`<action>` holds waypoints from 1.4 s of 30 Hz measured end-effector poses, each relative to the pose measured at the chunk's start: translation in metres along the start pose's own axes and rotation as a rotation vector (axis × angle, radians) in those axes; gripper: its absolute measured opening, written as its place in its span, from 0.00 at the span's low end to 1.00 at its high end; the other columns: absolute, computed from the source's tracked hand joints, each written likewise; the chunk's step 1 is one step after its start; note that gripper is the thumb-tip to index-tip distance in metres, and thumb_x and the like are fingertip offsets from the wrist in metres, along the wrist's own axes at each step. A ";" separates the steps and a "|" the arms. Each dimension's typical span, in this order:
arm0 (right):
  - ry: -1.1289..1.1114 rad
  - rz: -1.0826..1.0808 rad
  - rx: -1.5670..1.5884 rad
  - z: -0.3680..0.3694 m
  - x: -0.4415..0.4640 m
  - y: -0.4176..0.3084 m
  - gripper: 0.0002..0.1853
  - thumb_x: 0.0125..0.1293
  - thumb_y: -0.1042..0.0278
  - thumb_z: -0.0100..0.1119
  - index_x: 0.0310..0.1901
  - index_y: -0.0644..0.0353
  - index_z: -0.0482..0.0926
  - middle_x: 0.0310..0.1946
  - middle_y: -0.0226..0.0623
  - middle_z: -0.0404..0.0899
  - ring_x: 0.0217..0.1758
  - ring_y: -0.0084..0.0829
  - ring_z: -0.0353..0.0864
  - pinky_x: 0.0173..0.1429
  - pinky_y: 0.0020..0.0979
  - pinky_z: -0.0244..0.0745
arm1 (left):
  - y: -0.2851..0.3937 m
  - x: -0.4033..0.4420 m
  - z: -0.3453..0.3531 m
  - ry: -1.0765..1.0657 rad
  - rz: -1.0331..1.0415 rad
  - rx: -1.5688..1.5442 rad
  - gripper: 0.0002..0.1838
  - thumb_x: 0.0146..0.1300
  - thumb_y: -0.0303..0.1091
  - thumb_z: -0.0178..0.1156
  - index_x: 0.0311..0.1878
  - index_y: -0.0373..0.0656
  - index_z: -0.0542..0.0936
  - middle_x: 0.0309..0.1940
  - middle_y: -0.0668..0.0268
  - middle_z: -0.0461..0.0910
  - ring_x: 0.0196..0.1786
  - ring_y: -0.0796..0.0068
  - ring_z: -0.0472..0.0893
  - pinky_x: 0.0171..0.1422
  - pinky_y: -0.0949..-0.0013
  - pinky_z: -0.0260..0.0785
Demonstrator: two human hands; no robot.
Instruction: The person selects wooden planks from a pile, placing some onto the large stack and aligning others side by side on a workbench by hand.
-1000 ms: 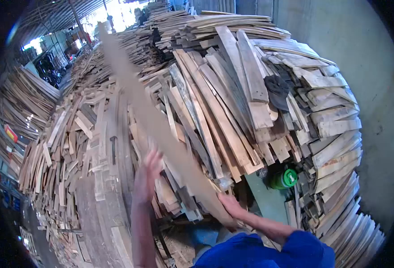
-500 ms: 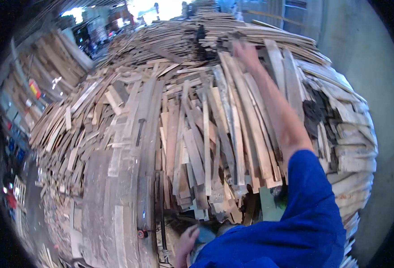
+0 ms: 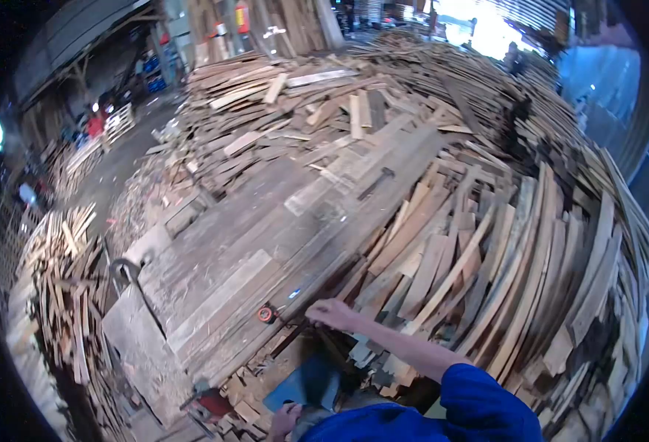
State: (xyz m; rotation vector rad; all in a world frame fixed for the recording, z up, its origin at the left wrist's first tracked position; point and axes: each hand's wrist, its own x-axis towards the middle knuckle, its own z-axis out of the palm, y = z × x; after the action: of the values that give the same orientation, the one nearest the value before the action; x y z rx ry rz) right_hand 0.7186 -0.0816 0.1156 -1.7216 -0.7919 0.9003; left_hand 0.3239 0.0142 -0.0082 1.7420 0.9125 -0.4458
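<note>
My right hand hovers at the near edge of the plank worktop, its fingers curled. What it holds, if anything, is hidden. Just left of it lies a red-and-black tape measure, and a small blue-and-white item rests behind that. My left hand is low at the bottom, close to my body, fingers curled in; I cannot make out anything in them. A blue panel is just above it. Long wood strips are heaped beyond my right arm.
Scrap boards pile up behind the worktop. A dark bar-shaped tool lies on the planks. At left, a curved black rod crosses the worktop's end, beside stacked wood sticks. Tall boards lean at the back.
The view has swung left. My right hand has come back from the far end of the strip pile to the worktop's near edge. My left hand stays low.
</note>
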 end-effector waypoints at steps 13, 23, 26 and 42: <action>-0.247 -0.441 -0.674 0.358 0.012 -0.046 0.27 0.68 0.49 0.57 0.60 0.59 0.77 0.57 0.51 0.77 0.61 0.51 0.76 0.63 0.49 0.73 | -0.140 0.050 -0.109 0.150 0.267 0.032 0.27 0.72 0.57 0.54 0.58 0.43 0.81 0.54 0.48 0.83 0.56 0.56 0.81 0.63 0.54 0.70; -0.524 -0.541 -0.608 0.510 -0.005 -0.085 0.16 0.64 0.57 0.63 0.47 0.60 0.81 0.48 0.49 0.81 0.53 0.49 0.80 0.57 0.44 0.76 | -0.367 -0.171 0.024 0.691 -0.333 -0.660 0.28 0.71 0.58 0.52 0.57 0.43 0.82 0.52 0.49 0.84 0.57 0.52 0.80 0.63 0.52 0.69; -0.495 -0.286 -0.972 0.503 0.040 -0.039 0.26 0.69 0.50 0.60 0.59 0.64 0.79 0.57 0.55 0.79 0.61 0.53 0.76 0.65 0.48 0.70 | -0.445 -0.129 0.039 0.728 -0.189 -0.586 0.28 0.69 0.60 0.50 0.42 0.44 0.86 0.34 0.53 0.85 0.38 0.58 0.84 0.44 0.53 0.74; -0.366 -1.000 -1.313 0.593 0.087 -0.021 0.27 0.75 0.43 0.53 0.43 0.66 0.85 0.37 0.51 0.84 0.39 0.52 0.82 0.44 0.46 0.75 | -0.560 -0.181 0.233 1.117 -1.121 -1.117 0.32 0.58 0.54 0.64 0.57 0.37 0.80 0.52 0.40 0.81 0.56 0.43 0.80 0.65 0.52 0.71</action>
State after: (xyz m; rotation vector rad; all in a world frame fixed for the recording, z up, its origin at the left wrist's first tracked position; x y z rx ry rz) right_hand 0.2537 0.2733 -0.0158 -1.7166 -2.5574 -0.1500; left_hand -0.1852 -0.1889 -0.3251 0.1709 2.3190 0.4314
